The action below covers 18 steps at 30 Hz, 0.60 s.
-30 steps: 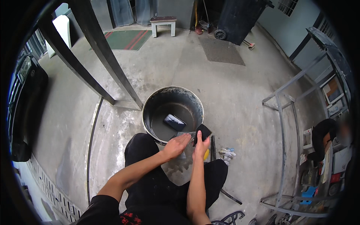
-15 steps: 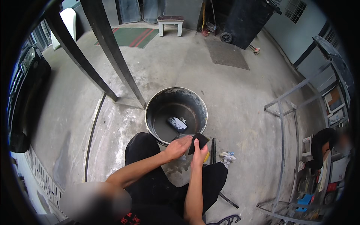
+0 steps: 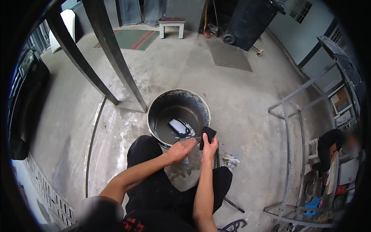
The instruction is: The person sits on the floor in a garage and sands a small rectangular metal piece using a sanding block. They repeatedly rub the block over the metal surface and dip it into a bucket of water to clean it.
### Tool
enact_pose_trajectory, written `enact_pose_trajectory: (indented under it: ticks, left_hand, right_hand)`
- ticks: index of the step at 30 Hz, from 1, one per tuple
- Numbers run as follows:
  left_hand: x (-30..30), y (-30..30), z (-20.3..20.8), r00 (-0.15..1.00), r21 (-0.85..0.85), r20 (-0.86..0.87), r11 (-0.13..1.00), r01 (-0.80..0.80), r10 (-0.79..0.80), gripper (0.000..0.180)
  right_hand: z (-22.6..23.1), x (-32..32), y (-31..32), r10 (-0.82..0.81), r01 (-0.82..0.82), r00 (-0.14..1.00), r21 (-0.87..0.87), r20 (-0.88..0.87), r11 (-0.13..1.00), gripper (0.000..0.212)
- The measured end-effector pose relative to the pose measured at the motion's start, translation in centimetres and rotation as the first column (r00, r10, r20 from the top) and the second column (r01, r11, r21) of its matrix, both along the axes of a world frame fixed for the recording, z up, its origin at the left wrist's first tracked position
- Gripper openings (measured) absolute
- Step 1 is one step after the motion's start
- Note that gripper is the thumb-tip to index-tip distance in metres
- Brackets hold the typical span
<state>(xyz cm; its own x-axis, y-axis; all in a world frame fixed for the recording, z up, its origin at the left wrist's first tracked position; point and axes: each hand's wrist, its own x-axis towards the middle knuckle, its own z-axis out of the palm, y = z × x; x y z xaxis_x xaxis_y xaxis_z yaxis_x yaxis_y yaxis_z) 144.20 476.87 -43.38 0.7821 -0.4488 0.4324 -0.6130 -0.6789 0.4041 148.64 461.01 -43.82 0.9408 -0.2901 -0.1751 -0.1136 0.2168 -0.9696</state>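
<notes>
A wide dark tub (image 3: pixel 207 101) with a pale rim stands in front of my knees, dark liquid in its bottom. In the liquid lies a dark oblong thing with a pale, shiny top (image 3: pixel 179 126); its kind is unclear. At the tub's near right rim, my right hand (image 3: pixel 209 148) grips a flat black rectangular pad (image 3: pixel 209 134), thumb on its face. My left hand (image 3: pixel 182 149) is beside it, fingers pressed together and pointing at the pad. A thin greyish edge shows at those fingertips, too small to name.
Crumpled pale gloves or rags (image 3: pixel 231 161) lie right of my knee, near a dark bar (image 3: pixel 234 205). Dark posts (image 3: pixel 123 73) rise left of the tub. A metal frame (image 3: pixel 286 154) stands at right, with another person (image 3: pixel 328 149) beyond it. A bench (image 3: pixel 171 26) and wheeled bin (image 3: pixel 251 23) are behind.
The pad and my right hand have moved slightly up and to the right, and the pad is tilted differently. The oblong thing in the tub has shifted. The whole view has moved a little.
</notes>
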Motion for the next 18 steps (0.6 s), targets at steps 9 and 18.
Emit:
enact_pose_trajectory:
  ticks: [9,18]
  left_hand:
    - [-0.5,-0.3,1.2,0.987,0.003,0.16,0.999,0.032,-0.032,0.051]
    - [-0.7,-1.2,1.7,0.998,-0.186,0.055,0.982,-0.03,0.041,0.051]
  right_hand:
    - [-0.1,-2.7,-3.2,-0.072,0.158,0.981,0.528,-0.18,0.835,0.012]
    - [0.1,-5.2,1.1,0.009,-0.109,0.982,0.532,0.186,0.84,0.038]
